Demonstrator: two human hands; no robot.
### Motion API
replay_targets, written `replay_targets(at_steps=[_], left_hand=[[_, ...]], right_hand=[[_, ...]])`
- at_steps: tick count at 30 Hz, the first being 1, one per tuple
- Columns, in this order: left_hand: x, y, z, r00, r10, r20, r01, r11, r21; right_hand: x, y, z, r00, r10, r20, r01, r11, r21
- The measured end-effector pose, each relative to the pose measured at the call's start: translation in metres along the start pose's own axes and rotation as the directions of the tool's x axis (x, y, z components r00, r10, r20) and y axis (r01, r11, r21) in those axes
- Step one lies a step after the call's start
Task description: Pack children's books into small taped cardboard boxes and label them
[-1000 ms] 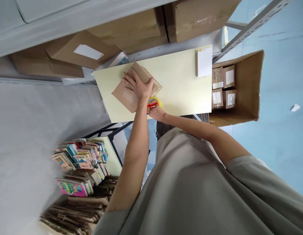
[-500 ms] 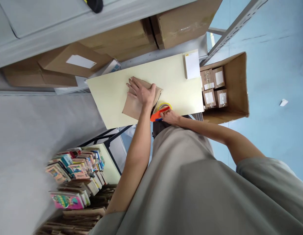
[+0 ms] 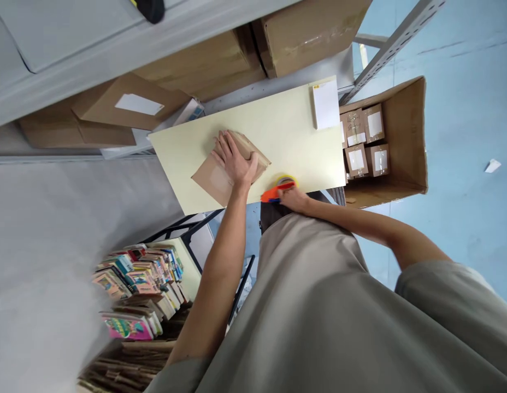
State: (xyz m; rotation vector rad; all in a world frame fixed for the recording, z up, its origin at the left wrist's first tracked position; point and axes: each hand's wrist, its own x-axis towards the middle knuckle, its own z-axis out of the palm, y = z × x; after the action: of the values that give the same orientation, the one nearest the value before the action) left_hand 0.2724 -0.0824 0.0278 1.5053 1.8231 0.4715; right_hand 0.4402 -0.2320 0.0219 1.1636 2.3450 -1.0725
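Observation:
A small brown cardboard box [image 3: 214, 177], partly flattened with a flap spread toward the near left, lies on the pale tabletop [image 3: 286, 128]. Across it rests my left hand [image 3: 236, 164], fingers over the far part and thumb toward the right, gripping the cardboard. At the table's near edge, my right hand [image 3: 293, 197] is closed on an orange tape dispenser [image 3: 272, 193] with a yellow-rimmed roll. The dispenser is apart from the box, to its right. My palm hides the dispenser's handle.
A white box [image 3: 325, 103] lies at the table's far right corner. Beyond the right end, a large open carton [image 3: 409, 136] holds several small labelled boxes [image 3: 375, 124]. Shelving with big cartons [image 3: 314, 38] borders the far side. Books [image 3: 155, 273] stand at lower left.
The box has turned and shifted under my left hand, its flap reaching further left. My right hand has drawn the tape dispenser slightly right, away from the box.

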Motion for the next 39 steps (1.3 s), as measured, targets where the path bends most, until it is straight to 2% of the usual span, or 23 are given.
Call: replay_targets(at_steps=[2, 4, 7, 10, 13, 15, 19, 23, 25, 27, 29, 32, 34, 36, 39], left_hand=[[0.001, -0.002, 0.002, 1.0, 0.012, 0.005, -0.012, 0.996, 0.083], [0.003, -0.001, 0.003, 1.0, 0.009, 0.023, -0.013, 0.983, 0.183], [0.004, 0.003, 0.001, 0.999, 0.002, 0.045, -0.017, 0.939, 0.342], [0.001, 0.004, -0.002, 0.997, 0.022, 0.079, -0.052, 0.915, 0.4], [-0.002, -0.005, -0.005, 0.991, 0.09, 0.103, -0.12, 0.931, 0.345], [-0.005, -0.016, -0.005, 0.985, 0.142, 0.098, -0.165, 0.937, 0.307], [-0.016, -0.039, -0.004, 0.964, 0.241, 0.116, -0.265, 0.919, 0.291], [-0.037, -0.056, -0.01, 0.924, 0.339, 0.179, -0.379, 0.877, 0.296], [-0.046, -0.062, -0.014, 0.906, 0.364, 0.215, -0.417, 0.856, 0.305], [-0.053, -0.067, -0.017, 0.896, 0.375, 0.24, -0.436, 0.845, 0.308], [-0.055, -0.07, -0.019, 0.888, 0.38, 0.258, -0.449, 0.839, 0.309], [-0.055, -0.072, -0.019, 0.884, 0.385, 0.265, -0.456, 0.833, 0.314], [-0.055, -0.072, -0.017, 0.883, 0.392, 0.257, -0.461, 0.827, 0.321], [-0.055, -0.072, -0.017, 0.883, 0.395, 0.254, -0.462, 0.826, 0.322], [-0.055, -0.071, -0.017, 0.886, 0.385, 0.259, -0.454, 0.834, 0.314]], right_hand=[[-0.04, 0.038, 0.005, 0.986, 0.167, 0.026, -0.165, 0.984, -0.061], [-0.068, 0.068, -0.001, 0.962, 0.272, 0.005, -0.27, 0.958, -0.095], [-0.069, 0.091, -0.025, 0.94, 0.336, -0.067, -0.341, 0.937, -0.083], [-0.031, 0.091, -0.053, 0.934, 0.332, -0.129, -0.341, 0.939, -0.052], [0.011, 0.081, -0.068, 0.957, 0.244, -0.157, -0.259, 0.962, -0.088], [0.028, 0.071, -0.069, 0.976, 0.166, -0.139, -0.183, 0.975, -0.123], [0.044, 0.042, -0.061, 0.993, 0.055, -0.1, -0.071, 0.984, -0.163], [0.058, 0.009, -0.053, 0.997, -0.032, -0.07, 0.019, 0.984, -0.179], [0.061, 0.003, -0.05, 0.996, -0.074, -0.041, 0.064, 0.977, -0.204], [0.056, 0.011, -0.05, 0.995, -0.103, -0.009, 0.098, 0.971, -0.217], [0.042, 0.035, -0.053, 0.997, -0.077, 0.025, 0.081, 0.973, -0.216], [0.015, 0.087, -0.068, 0.992, 0.122, 0.032, -0.112, 0.971, -0.212], [0.004, 0.113, -0.084, 0.969, 0.24, -0.048, -0.245, 0.948, -0.202], [0.003, 0.123, -0.099, 0.958, 0.262, -0.116, -0.28, 0.943, -0.18], [0.021, 0.11, -0.117, 0.958, 0.24, -0.156, -0.258, 0.96, -0.108]])
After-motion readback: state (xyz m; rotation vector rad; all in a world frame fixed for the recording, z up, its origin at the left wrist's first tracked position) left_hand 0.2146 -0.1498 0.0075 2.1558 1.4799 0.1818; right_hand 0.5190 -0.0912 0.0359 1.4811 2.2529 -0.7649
